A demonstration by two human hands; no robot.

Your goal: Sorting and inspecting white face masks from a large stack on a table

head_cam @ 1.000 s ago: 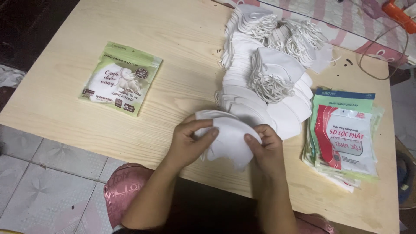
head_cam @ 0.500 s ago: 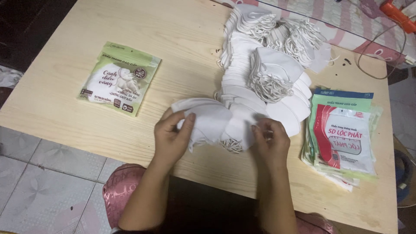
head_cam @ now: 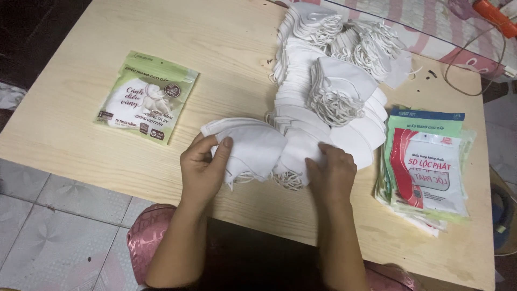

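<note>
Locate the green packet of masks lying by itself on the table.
In the head view the green packet lies flat on the wooden table, on the person's left, apart from the left hand and the pile of white masks.

A small stack of white folded masks (head_cam: 253, 145) lies flat near the table's (head_cam: 107, 32) front edge, about midway along it, fanned out leftward, elastic loops spilling from its underside. Its right end runs into the big heap of white masks (head_cam: 323, 91) stretching toward the far edge.
</note>
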